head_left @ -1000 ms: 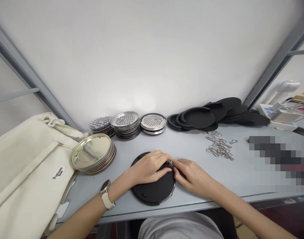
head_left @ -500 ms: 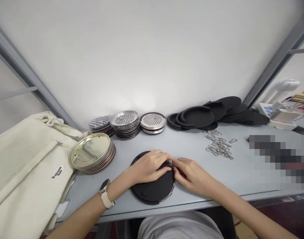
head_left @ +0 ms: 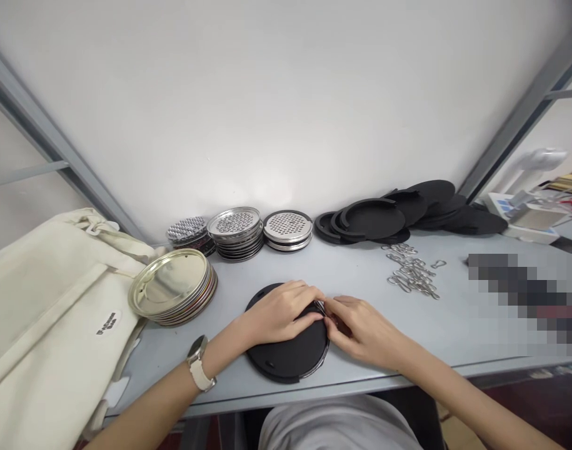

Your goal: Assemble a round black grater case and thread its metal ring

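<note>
A round black disc (head_left: 295, 362) lies near the front edge of the table, with a shiny metal rim showing along its right side. My left hand (head_left: 286, 315) rests across the disc, its thumb and fingers closing at the right edge. A small metal clip (head_left: 320, 307) partly shows there between my hands. From the right, my right hand (head_left: 358, 328) pinches at the same spot, thumb and index finger together, with most of the clip hidden. A scattered heap of similar metal clips (head_left: 412, 275) lies farther right.
Gold-coloured metal lids (head_left: 173, 284) are stacked at left beside a cream cloth bag (head_left: 55, 337). Perforated metal grater discs (head_left: 234, 224), with another grater stack (head_left: 288, 226), stand by the wall. Overlapping black round covers (head_left: 374, 219) fill the back right. A blurred patch (head_left: 515, 294) covers something at right.
Almost nothing differs. Both hands stay at the disc's right edge, with only a slight shift of the fingers; the view moves a little.
</note>
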Available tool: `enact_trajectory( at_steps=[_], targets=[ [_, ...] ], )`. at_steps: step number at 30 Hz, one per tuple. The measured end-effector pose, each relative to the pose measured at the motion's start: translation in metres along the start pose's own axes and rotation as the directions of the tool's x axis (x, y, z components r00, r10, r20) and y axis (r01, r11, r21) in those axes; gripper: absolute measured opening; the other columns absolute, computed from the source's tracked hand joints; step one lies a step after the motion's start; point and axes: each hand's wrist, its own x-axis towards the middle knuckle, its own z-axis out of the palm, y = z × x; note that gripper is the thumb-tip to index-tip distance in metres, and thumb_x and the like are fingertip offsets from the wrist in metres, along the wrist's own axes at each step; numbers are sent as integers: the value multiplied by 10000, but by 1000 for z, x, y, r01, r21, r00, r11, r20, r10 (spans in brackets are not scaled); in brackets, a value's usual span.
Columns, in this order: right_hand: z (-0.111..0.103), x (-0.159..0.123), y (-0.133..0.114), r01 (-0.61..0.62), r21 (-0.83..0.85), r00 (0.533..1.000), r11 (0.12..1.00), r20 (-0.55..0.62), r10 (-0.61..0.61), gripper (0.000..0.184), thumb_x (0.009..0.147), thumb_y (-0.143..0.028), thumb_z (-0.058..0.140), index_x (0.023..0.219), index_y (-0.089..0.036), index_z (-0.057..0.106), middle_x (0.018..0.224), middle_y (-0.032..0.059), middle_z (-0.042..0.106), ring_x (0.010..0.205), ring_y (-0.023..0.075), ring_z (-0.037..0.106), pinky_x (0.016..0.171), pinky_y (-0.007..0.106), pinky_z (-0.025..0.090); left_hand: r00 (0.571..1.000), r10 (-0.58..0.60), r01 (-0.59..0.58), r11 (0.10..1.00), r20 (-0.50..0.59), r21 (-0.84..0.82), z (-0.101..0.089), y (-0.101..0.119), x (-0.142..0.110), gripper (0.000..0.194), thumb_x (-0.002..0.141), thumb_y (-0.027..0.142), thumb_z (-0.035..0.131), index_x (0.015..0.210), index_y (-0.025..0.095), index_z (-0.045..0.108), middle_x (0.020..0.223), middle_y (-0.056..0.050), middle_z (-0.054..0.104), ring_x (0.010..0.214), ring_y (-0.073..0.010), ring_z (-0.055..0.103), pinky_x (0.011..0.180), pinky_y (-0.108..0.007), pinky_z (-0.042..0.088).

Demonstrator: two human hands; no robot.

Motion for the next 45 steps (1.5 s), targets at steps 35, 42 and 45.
enact_trajectory(
  at_steps=[35, 42, 45],
  targets=[
    [3, 0, 4, -10, -24, 1000, 1000, 21, 10, 113, 912, -217, 361, 801, -212, 378, 692, -9, 497, 611, 139, 458, 594, 264, 336, 1000, -7, 7, 1000, -8, -6, 0, -1, -1, 172, 903, 224, 494, 1065, 167, 491, 993, -72, 599, 956, -203, 551, 867, -330, 431],
    [6, 0, 7, -6, -28, 1000, 1000, -17, 5, 111, 900, -187, 366, 793, -215, 380, 682, -15, 484, 603, 137, 451, 584, 259, 334, 1000, -9, 9, 1000, -5, 3, 0, -1, -1, 183, 906, 233, 492, 1075, 165, 490, 998, -70, 604, 961, -198, 551, 878, -330, 429],
    [6, 0, 7, -24, -17, 999, 1000, -49, 23, 130, 902, -182, 357, 778, -220, 374, 663, -21, 472, 578, 134, 438, 564, 255, 328, 1000, -5, 5, 1000, 3, 10, 0, -1, 0, 184, 910, 218, 484, 1086, 164, 489, 1009, -66, 603, 972, -190, 552, 890, -324, 430]
  ],
)
